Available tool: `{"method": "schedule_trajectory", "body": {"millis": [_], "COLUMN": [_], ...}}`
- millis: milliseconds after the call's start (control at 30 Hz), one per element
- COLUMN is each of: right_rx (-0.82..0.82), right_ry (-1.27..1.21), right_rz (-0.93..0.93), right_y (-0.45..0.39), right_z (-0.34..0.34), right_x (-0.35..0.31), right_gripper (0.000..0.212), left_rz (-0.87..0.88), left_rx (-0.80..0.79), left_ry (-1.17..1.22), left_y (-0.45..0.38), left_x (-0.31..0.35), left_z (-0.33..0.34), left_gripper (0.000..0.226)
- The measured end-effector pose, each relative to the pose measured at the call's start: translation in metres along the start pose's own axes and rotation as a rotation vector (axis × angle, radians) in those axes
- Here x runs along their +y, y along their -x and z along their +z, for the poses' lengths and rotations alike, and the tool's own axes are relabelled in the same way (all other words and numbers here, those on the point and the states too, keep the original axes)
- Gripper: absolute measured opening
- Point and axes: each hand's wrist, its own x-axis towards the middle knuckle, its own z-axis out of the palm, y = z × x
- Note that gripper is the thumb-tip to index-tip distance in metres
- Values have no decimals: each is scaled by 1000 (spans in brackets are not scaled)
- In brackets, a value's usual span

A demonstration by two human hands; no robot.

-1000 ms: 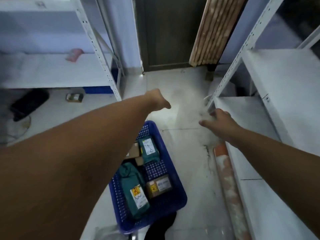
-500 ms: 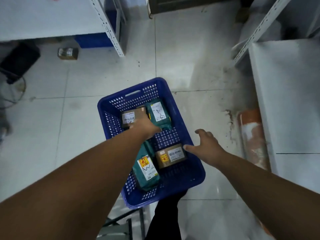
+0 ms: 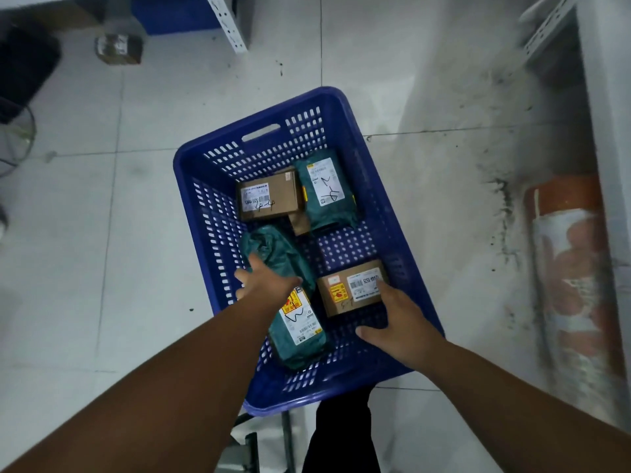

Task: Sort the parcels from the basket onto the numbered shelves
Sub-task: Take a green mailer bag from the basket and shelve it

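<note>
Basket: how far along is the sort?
Done: nothing visibly shelved. In hand: left hand rests on the long green parcel; right hand touches the near brown box; neither lifted. Left: all four parcels remain in the blue basket, including far brown box and far green parcel.

Blue perforated basket (image 3: 403, 213), green parcels (image 3: 300, 339), brown boxes (image 3: 273, 196)

Box (image 3: 118, 48) label perhaps blurred, unreadable

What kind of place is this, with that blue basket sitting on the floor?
Probably a small parcel sorting or storage room. The blue basket holds labelled parcels such as a cardboard box and a green mailer bag with handwritten numbers, and a metal shelf upright stands on the tiled floor.
</note>
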Motion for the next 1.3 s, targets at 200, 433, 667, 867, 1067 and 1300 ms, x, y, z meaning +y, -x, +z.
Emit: {"method": "schedule_trajectory", "body": {"millis": [200,433,667,867,1067,1300], "right_rx": [-97,-111,-142,-134,-80,-33], "right_ry": [126,184,206,208,174,59], "right_rz": [-25,-94,-66,-86,-99,-55], "right_y": [-30,-52,-64,-65,-39,18], "right_z": [29,58,77,77,50,-7], "right_x": [24,52,78,78,59,2], "right_gripper": [109,108,109,107,109,127], "left_rz": [-75,-84,-196,-230,-176,-109], "left_rx": [19,29,105,131,142,172], "left_ry": [5,-29,-123,-151,-2,162], "left_y": [-25,-56,-74,-75,-44,27], "left_x": [-10,-18,-18,-7,3,52], "left_z": [37,76,119,115,72,-19], "left_gripper": [126,128,139,135,125,117]}}
